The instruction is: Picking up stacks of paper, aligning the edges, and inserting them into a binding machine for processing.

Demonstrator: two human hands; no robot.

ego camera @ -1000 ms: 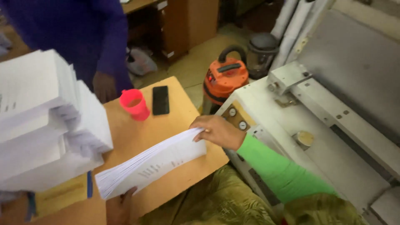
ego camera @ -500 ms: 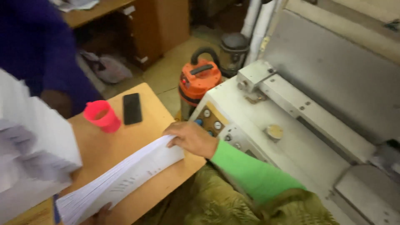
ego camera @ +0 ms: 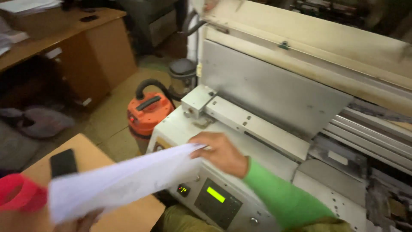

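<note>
Both hands — right hand [ego camera: 221, 152], left hand [ego camera: 81, 222] — fingers pinching paper stack [ego camera: 124, 180]; red cup [ego camera: 19, 193] contents unseen.

A small green-lit rectangular screen [ego camera: 215, 194] sits on the machine's panel [ego camera: 219, 206].

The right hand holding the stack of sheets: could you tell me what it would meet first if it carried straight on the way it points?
Probably the orange vacuum cleaner: the right hand points left over the machine's edge, though depth is unclear.
</note>
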